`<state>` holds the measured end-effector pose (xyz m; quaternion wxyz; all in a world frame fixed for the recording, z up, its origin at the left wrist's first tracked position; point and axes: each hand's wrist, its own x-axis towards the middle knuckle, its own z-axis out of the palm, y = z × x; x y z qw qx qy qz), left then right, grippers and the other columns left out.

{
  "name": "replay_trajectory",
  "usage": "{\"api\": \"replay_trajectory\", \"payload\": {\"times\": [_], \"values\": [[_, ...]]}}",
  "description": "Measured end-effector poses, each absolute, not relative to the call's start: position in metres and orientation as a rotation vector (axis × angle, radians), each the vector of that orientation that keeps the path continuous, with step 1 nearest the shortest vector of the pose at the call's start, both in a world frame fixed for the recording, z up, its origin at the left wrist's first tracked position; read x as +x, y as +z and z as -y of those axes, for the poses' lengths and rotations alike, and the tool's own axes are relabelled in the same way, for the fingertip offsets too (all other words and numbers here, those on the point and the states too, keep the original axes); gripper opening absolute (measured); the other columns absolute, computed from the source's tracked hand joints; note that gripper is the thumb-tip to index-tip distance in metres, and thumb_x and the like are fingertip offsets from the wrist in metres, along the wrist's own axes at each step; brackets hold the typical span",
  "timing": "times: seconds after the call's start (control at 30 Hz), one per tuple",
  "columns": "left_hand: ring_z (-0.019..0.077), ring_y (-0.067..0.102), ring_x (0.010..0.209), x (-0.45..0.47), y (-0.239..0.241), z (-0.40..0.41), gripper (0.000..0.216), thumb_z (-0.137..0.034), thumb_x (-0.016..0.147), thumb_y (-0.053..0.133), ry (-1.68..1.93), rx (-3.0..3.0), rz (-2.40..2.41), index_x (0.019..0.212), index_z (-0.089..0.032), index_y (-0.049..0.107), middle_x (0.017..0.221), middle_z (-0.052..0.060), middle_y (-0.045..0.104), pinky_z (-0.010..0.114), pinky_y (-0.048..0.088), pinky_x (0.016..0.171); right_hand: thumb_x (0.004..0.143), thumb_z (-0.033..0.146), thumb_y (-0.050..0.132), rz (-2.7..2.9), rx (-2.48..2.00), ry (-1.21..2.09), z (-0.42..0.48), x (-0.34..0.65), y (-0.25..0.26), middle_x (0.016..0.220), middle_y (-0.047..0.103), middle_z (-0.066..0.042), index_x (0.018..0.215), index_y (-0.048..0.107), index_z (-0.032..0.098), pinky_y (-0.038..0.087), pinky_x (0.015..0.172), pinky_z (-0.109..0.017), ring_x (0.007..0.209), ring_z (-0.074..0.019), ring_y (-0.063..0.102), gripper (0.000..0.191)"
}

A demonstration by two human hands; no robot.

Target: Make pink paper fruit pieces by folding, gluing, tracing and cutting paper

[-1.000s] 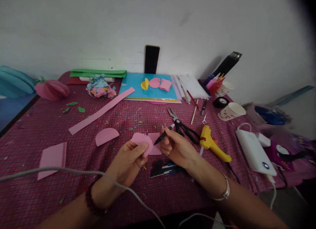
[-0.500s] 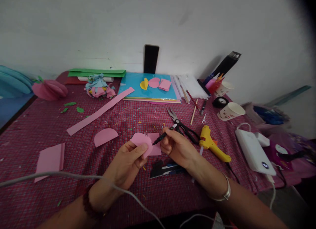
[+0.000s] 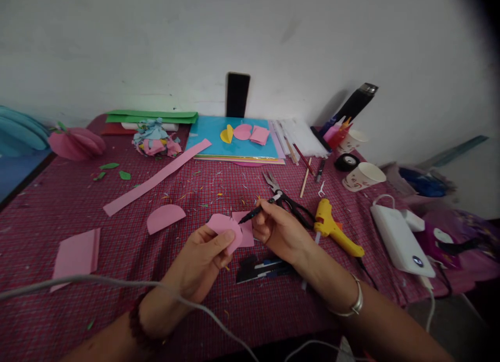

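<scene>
My left hand (image 3: 207, 252) pinches a rounded pink paper piece (image 3: 223, 225) between thumb and fingers. Small dark marks show along its upper edge. A black marker (image 3: 252, 214) is gripped in my right hand (image 3: 279, 229), its tip at the right edge of the pink piece. Beneath, a pink paper square (image 3: 247, 237) lies on the cloth, partly covered by the held piece. To the left rests a pink half-round paper (image 3: 166, 219). Black-handled scissors (image 3: 287, 198) lie open just beyond my right hand, and a yellow glue gun (image 3: 336, 227) is to its right.
A white cable (image 3: 203, 307) crosses above my left wrist. Folded pink paper (image 3: 76, 255) and a long pink strip (image 3: 158, 177) lie left. Coloured sheets (image 3: 211, 138) and a phone (image 3: 237, 95) are at the back. A paper cup (image 3: 363, 177) and white power bank (image 3: 402, 239) stand right.
The marker tip has shifted slightly up and left along the pink paper's edge, and another dark mark shows there. The whole view has moved a little; both hands keep their grips.
</scene>
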<state>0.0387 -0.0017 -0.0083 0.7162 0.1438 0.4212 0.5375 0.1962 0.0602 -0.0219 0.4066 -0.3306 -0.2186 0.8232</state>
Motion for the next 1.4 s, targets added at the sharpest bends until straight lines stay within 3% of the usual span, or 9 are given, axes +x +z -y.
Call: {"api": "replay_trajectory", "payload": {"times": [0.17, 0.33, 0.47, 1.4], "values": [[0.0035, 0.046, 0.049, 0.0377, -0.0101, 0.0015, 0.017, -0.019, 0.059, 0.083, 1.219, 0.308, -0.915, 0.063, -0.013, 0.067, 0.057, -0.003, 0.059, 0.013, 0.036, 0.043, 0.077, 0.03, 0.071, 0.547, -0.793, 2.108, -0.0599, 0.2004, -0.0234, 0.049, 0.055, 0.006, 0.074, 0.062, 0.017, 0.028, 0.043, -0.02, 0.042, -0.0061, 0.04, 0.016], [0.0043, 0.053, 0.055, 0.0353, -0.0104, 0.0, 0.017, -0.013, 0.057, 0.084, 1.318, 0.214, -0.934, 0.064, -0.014, 0.068, 0.062, -0.002, 0.063, 0.014, 0.045, 0.053, 0.077, 0.028, 0.068, 0.5, -0.671, 2.121, -0.0587, 0.2027, -0.0216, 0.05, 0.05, 0.007, 0.083, 0.063, 0.018, 0.026, 0.044, -0.021, 0.044, -0.0061, 0.036, 0.013], [0.0058, 0.055, 0.055, 0.0338, -0.0072, 0.0009, 0.017, -0.012, 0.056, 0.084, 1.311, 0.255, -0.913, 0.065, -0.015, 0.069, 0.062, -0.002, 0.065, 0.016, 0.047, 0.054, 0.078, 0.028, 0.067, 0.459, -0.676, 2.116, -0.0575, 0.2013, -0.023, 0.049, 0.049, 0.007, 0.079, 0.063, 0.018, 0.026, 0.045, -0.022, 0.044, -0.0064, 0.036, 0.012], [0.0047, 0.051, 0.052, 0.033, -0.0085, 0.0015, 0.018, -0.017, 0.06, 0.083, 1.226, 0.28, -0.909, 0.064, -0.013, 0.066, 0.058, -0.003, 0.059, 0.015, 0.042, 0.049, 0.074, 0.025, 0.066, 0.514, -0.738, 2.146, -0.0565, 0.1981, -0.0231, 0.047, 0.053, 0.006, 0.076, 0.061, 0.018, 0.03, 0.045, -0.021, 0.044, -0.0081, 0.041, 0.009]]}}
